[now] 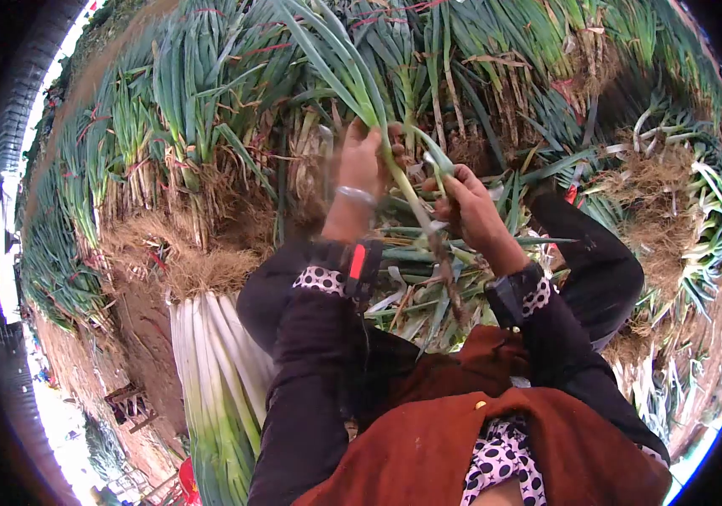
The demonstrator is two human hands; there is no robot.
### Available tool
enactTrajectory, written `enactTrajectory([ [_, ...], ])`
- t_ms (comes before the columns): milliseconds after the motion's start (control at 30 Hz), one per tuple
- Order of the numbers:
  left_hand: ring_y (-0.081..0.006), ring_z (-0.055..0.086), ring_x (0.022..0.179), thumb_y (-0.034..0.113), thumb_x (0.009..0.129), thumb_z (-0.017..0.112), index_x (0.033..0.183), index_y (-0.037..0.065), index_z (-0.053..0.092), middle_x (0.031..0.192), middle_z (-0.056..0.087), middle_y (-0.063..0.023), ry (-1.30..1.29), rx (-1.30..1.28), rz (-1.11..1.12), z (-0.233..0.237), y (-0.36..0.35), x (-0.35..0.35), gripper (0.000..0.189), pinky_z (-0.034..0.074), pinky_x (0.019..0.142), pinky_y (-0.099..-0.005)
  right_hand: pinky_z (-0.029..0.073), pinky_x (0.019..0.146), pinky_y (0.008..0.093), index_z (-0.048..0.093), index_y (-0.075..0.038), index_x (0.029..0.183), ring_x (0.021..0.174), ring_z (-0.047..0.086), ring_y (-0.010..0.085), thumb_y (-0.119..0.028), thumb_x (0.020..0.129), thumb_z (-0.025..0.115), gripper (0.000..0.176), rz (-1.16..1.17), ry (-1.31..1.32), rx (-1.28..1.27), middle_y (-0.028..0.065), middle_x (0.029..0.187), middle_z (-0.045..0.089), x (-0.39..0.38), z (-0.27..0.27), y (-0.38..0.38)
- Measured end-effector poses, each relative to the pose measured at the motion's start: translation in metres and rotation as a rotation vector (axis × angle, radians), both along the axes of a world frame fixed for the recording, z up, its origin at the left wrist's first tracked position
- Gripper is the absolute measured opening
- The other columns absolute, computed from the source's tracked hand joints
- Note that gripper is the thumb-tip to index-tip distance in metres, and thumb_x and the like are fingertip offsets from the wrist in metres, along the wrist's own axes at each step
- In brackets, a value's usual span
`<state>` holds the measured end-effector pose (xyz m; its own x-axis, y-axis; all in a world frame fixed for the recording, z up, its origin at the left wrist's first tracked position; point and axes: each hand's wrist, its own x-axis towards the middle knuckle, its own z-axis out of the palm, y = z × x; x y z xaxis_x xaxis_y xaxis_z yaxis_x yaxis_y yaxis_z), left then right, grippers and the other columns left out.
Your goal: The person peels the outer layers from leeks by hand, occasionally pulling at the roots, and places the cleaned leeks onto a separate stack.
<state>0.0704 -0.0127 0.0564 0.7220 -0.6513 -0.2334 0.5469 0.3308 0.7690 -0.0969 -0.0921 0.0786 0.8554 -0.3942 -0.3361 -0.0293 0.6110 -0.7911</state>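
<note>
A long green onion point(412, 198) hangs tilted in front of me, its leaves up and its dirty root end down over my lap. My left hand point(363, 162), with a bracelet at the wrist, is closed around the upper stalk just below where the leaves fan out. To its right, my right hand point(466, 202) is closed on an outer leaf point(435, 156) that bends away from the stalk. Loose leaves and peelings point(407, 295) lie on the ground between my knees, below both hands.
Bundles of unpeeled green onions point(180, 101) stand in rows ahead and to the left. A bundle of cleaned white-stalked onions point(218, 371) lies by my left leg, roots away from me. More onions with bushy roots point(660, 198) lie at the right. Bare soil point(137, 337) shows at left.
</note>
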Motion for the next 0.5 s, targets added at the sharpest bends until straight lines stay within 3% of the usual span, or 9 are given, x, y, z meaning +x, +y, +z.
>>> enactTrajectory([
  [67, -0.0178, 0.054, 0.062, 0.012, 0.092, 0.043, 0.120, 0.017, 0.042, 0.093, 0.058, -0.0115, 0.054, -0.004, 0.004, 0.006, -0.001, -0.003, 0.029, 0.047, 0.049, -0.0317, 0.048, 0.074, 0.0296, 0.048, -0.004, 0.109, 0.086, 0.058, 0.0166, -0.012, 0.090, 0.048, 0.021, 0.110, 0.317, -0.079, 0.0086, 0.097, 0.060, -0.001, -0.018, -0.008],
  [100, -0.0154, 0.049, 0.058, 0.013, 0.092, 0.043, 0.116, 0.016, 0.041, 0.089, 0.057, -0.0108, 0.077, -0.015, 0.072, 0.008, -0.003, 0.003, 0.024, 0.043, 0.047, -0.0293, 0.047, 0.073, 0.0302, 0.048, -0.003, 0.111, 0.085, 0.058, 0.0192, -0.016, 0.088, 0.048, 0.026, 0.397, 0.098, -0.773, 0.0081, 0.094, 0.060, -0.008, -0.024, -0.005],
  [133, -0.0129, 0.044, 0.054, 0.014, 0.093, 0.042, 0.113, 0.016, 0.041, 0.085, 0.056, -0.0102, 0.102, -0.027, 0.142, 0.009, -0.003, 0.008, 0.020, 0.039, 0.044, -0.0269, 0.046, 0.073, 0.0308, 0.049, -0.002, 0.114, 0.084, 0.057, 0.0219, -0.021, 0.087, 0.048, 0.032, 0.368, -0.139, -1.492, 0.0076, 0.091, 0.061, -0.014, -0.031, -0.003],
  [200, -0.0115, 0.041, 0.052, 0.013, 0.093, 0.041, 0.108, 0.014, 0.042, 0.082, 0.053, -0.0087, 0.069, -0.008, 0.205, 0.005, -0.002, 0.023, 0.015, 0.036, 0.043, -0.0253, 0.045, 0.073, 0.0291, 0.054, -0.003, 0.108, 0.083, 0.057, 0.0178, -0.029, 0.089, 0.043, 0.034, 0.709, 0.258, -0.398, 0.0062, 0.081, 0.062, -0.034, -0.009, 0.004],
  [267, -0.0106, 0.040, 0.051, 0.012, 0.092, 0.040, 0.107, 0.013, 0.042, 0.082, 0.052, -0.0081, 0.094, 0.051, 0.308, 0.006, 0.003, 0.037, 0.016, 0.034, 0.041, -0.0243, 0.042, 0.063, 0.0291, 0.058, -0.002, 0.097, 0.070, 0.049, 0.0116, -0.039, 0.092, 0.040, 0.041, 0.721, 0.302, -0.277, 0.0014, 0.074, 0.056, -0.063, 0.013, 0.016],
  [333, -0.0100, 0.039, 0.049, 0.011, 0.091, 0.039, 0.105, 0.013, 0.041, 0.080, 0.050, -0.0074, 0.137, 0.010, 0.349, -0.004, 0.009, 0.053, 0.014, 0.031, 0.039, -0.0235, 0.040, 0.062, 0.0273, 0.057, 0.001, 0.094, 0.069, 0.047, 0.0099, -0.036, 0.092, 0.041, 0.040, 0.755, 0.387, -0.595, 0.0009, 0.071, 0.052, -0.099, 0.022, 0.009],
  [400, -0.0097, 0.037, 0.048, 0.014, 0.091, 0.040, 0.099, 0.012, 0.038, 0.079, 0.048, -0.0063, 0.190, -0.038, 0.296, -0.028, 0.013, 0.073, 0.008, 0.031, 0.039, -0.0237, 0.040, 0.061, 0.0276, 0.056, 0.000, 0.094, 0.068, 0.046, 0.0101, -0.031, 0.090, 0.044, 0.034, 0.604, 0.422, -0.504, 0.0009, 0.071, 0.051, -0.136, 0.045, 0.012],
  [500, -0.0105, 0.037, 0.048, 0.015, 0.093, 0.038, 0.100, 0.012, 0.037, 0.079, 0.048, -0.0072, 0.223, 0.015, 0.258, -0.015, -0.005, 0.037, 0.008, 0.031, 0.039, -0.0243, 0.041, 0.061, 0.0286, 0.056, 0.002, 0.094, 0.066, 0.049, 0.0110, -0.027, 0.089, 0.046, 0.031, 0.511, 0.505, -0.591, 0.0045, 0.070, 0.054, -0.164, 0.081, 0.020],
])
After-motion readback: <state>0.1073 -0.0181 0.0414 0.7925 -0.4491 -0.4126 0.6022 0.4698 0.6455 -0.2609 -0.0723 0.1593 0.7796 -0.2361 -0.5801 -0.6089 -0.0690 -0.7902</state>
